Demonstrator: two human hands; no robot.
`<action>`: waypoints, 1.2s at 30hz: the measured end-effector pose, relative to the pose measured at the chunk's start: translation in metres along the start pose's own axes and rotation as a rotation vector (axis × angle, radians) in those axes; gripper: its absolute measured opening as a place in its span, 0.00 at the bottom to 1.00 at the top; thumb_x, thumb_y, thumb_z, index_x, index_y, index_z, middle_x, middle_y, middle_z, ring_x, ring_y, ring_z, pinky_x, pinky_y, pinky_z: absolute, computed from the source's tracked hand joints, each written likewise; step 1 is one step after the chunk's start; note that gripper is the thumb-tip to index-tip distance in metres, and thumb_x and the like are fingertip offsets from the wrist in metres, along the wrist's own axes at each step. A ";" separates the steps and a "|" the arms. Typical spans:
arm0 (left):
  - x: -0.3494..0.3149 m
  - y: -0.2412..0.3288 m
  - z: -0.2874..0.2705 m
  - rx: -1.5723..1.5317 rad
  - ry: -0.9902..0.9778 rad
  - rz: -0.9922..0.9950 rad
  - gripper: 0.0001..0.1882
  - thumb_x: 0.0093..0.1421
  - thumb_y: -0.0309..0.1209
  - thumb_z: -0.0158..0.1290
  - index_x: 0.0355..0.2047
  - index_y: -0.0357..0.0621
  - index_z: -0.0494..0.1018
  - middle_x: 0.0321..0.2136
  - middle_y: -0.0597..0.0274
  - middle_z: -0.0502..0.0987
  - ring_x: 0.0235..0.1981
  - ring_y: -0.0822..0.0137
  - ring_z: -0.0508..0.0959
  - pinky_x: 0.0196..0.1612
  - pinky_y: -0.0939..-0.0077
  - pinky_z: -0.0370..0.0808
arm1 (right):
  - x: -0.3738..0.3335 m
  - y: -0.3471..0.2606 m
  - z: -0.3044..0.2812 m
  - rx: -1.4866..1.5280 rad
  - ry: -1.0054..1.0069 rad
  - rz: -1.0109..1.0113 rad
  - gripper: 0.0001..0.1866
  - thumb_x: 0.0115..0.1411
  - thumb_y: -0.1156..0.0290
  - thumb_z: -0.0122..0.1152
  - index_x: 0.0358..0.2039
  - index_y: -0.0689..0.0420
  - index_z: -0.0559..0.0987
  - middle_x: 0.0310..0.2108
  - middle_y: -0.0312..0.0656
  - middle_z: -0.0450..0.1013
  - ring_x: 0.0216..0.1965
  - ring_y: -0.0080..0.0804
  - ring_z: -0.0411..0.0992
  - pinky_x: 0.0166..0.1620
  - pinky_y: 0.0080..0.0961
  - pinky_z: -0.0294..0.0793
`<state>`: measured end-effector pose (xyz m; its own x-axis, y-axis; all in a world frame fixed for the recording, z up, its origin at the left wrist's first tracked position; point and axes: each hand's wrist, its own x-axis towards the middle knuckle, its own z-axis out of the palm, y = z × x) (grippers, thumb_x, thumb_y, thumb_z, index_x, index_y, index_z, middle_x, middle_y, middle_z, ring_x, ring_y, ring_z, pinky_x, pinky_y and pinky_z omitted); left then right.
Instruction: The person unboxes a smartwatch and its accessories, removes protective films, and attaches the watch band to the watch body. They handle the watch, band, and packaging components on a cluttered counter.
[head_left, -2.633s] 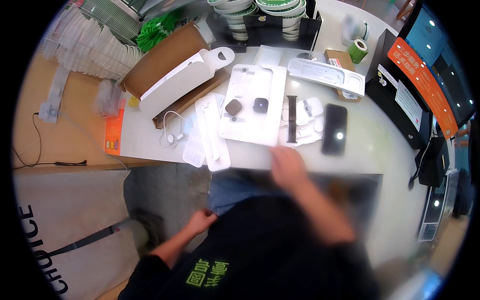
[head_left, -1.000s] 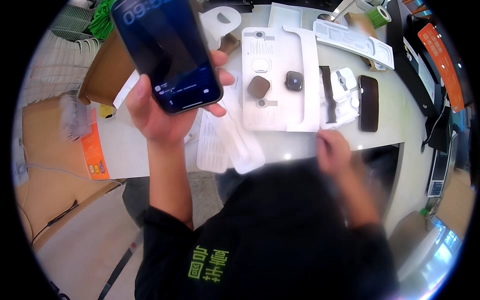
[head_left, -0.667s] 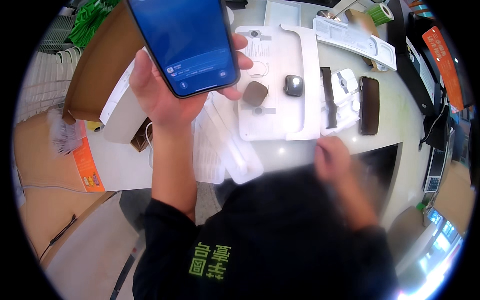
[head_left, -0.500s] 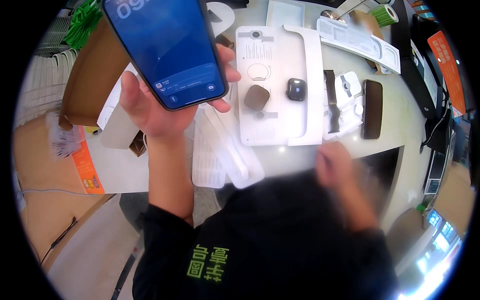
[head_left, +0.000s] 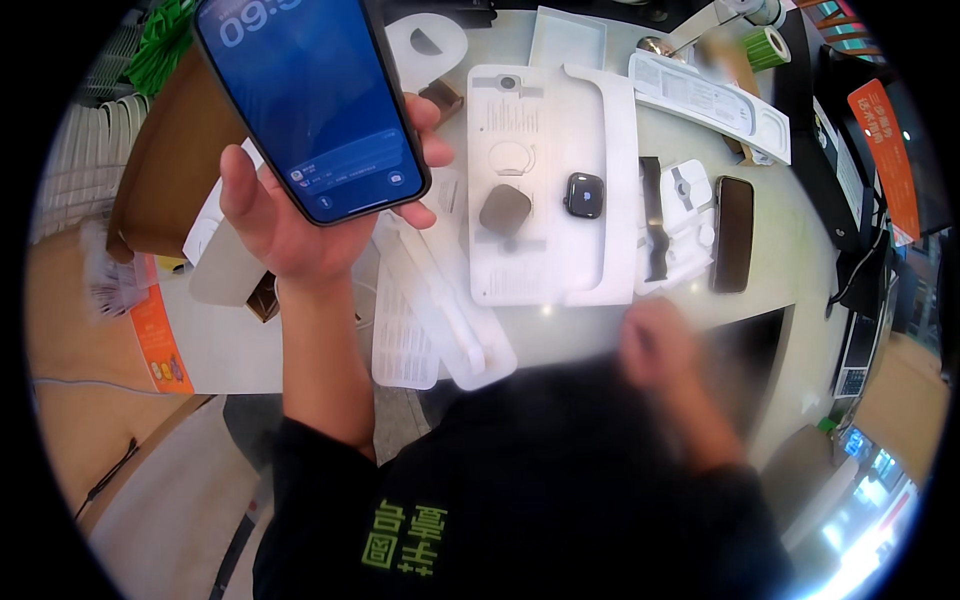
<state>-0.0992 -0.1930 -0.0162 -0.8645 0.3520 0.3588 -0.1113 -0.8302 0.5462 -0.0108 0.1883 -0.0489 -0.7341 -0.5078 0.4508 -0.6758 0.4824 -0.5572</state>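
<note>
Dark-framed smartphone with lit blue screen (head_left: 310,110): raised, tilted, above the left part of the white table (head_left: 560,328).
Step in hand: judged to be viewing the screen; next move calls for steady support, edges held, glass uncovered.
Left grip (head_left: 310,232): part-open, grasping the phone from beneath; thumb left, fingertips right.
Right grip (head_left: 655,345): blurred, near the table's front edge; cannot tell whether clenched or holding anything.
Black square watch body (head_left: 585,196): on white flat packaging (head_left: 520,270), well apart from both grips.

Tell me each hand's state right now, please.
Left hand: holding a black-framed, blue-screened rectangular smartphone.
Right hand: loosely closed, nothing visible in it.
</note>
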 end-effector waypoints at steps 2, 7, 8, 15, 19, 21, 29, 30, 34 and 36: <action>0.000 0.000 0.000 -0.004 0.009 -0.006 0.50 0.62 0.62 0.50 0.70 0.37 0.50 0.58 0.30 0.62 0.56 0.38 0.71 0.42 0.47 0.85 | 0.000 0.000 0.000 -0.005 -0.002 0.004 0.14 0.49 0.84 0.65 0.37 0.62 0.75 0.28 0.46 0.75 0.25 0.40 0.72 0.29 0.31 0.72; 0.001 -0.002 0.002 -0.007 -0.003 0.003 0.51 0.62 0.62 0.50 0.71 0.37 0.48 0.59 0.29 0.62 0.57 0.36 0.72 0.43 0.45 0.84 | 0.000 -0.001 -0.001 0.003 -0.017 0.009 0.13 0.49 0.84 0.65 0.36 0.61 0.74 0.29 0.46 0.75 0.25 0.40 0.72 0.29 0.30 0.72; 0.001 -0.002 0.001 -0.008 -0.003 0.003 0.51 0.62 0.62 0.50 0.71 0.37 0.48 0.59 0.29 0.62 0.57 0.36 0.72 0.43 0.45 0.84 | 0.000 -0.001 -0.001 0.011 -0.021 0.030 0.13 0.49 0.84 0.65 0.35 0.61 0.74 0.29 0.46 0.75 0.25 0.40 0.72 0.29 0.31 0.72; 0.001 -0.004 0.000 0.014 -0.027 0.021 0.51 0.63 0.63 0.48 0.71 0.37 0.48 0.59 0.29 0.62 0.57 0.37 0.72 0.43 0.46 0.84 | 0.051 -0.033 -0.002 -0.044 0.003 -0.016 0.15 0.46 0.82 0.68 0.36 0.60 0.76 0.32 0.44 0.74 0.29 0.41 0.72 0.32 0.31 0.71; -0.001 -0.003 0.001 0.019 -0.020 0.024 0.50 0.63 0.64 0.47 0.71 0.38 0.49 0.59 0.30 0.62 0.57 0.38 0.71 0.42 0.47 0.84 | 0.099 -0.048 0.024 -0.140 -0.046 -0.085 0.16 0.46 0.80 0.67 0.37 0.62 0.77 0.39 0.46 0.74 0.35 0.41 0.73 0.39 0.33 0.70; -0.001 -0.002 0.001 0.018 -0.018 0.026 0.50 0.63 0.64 0.47 0.71 0.38 0.49 0.59 0.30 0.62 0.56 0.38 0.71 0.42 0.47 0.84 | 0.113 -0.053 0.038 -0.183 -0.075 -0.096 0.14 0.47 0.79 0.65 0.37 0.62 0.77 0.41 0.47 0.73 0.37 0.40 0.73 0.41 0.34 0.69; -0.002 -0.003 0.001 0.000 0.003 0.024 0.51 0.62 0.65 0.47 0.71 0.37 0.49 0.58 0.30 0.62 0.56 0.38 0.71 0.42 0.47 0.85 | 0.103 -0.056 0.045 -0.101 -0.189 -0.111 0.14 0.46 0.77 0.63 0.37 0.62 0.78 0.40 0.46 0.74 0.40 0.40 0.73 0.43 0.34 0.69; -0.001 -0.003 0.000 0.001 -0.001 0.022 0.51 0.62 0.65 0.47 0.71 0.36 0.49 0.58 0.30 0.62 0.56 0.38 0.71 0.42 0.47 0.85 | 0.101 -0.055 0.042 -0.107 -0.175 -0.100 0.14 0.46 0.77 0.63 0.37 0.62 0.78 0.40 0.46 0.74 0.39 0.39 0.73 0.43 0.34 0.69; -0.003 -0.004 0.002 0.016 0.047 0.016 0.52 0.62 0.65 0.48 0.70 0.34 0.49 0.58 0.28 0.63 0.55 0.37 0.73 0.41 0.47 0.85 | 0.089 -0.046 0.036 -0.139 -0.122 -0.067 0.14 0.46 0.78 0.64 0.37 0.62 0.78 0.40 0.45 0.75 0.38 0.39 0.74 0.42 0.34 0.69; -0.002 -0.005 0.002 0.042 0.059 0.013 0.52 0.62 0.65 0.48 0.70 0.32 0.49 0.57 0.27 0.64 0.54 0.36 0.74 0.39 0.48 0.86 | 0.086 -0.044 0.034 -0.151 -0.107 -0.062 0.14 0.47 0.78 0.65 0.37 0.62 0.78 0.40 0.44 0.75 0.38 0.40 0.74 0.42 0.34 0.69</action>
<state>-0.0958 -0.1884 -0.0182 -0.8931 0.3140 0.3220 -0.0801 -0.8155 0.5731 -0.0425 0.0991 -0.0094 -0.6851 -0.6087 0.4002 -0.7277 0.5454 -0.4160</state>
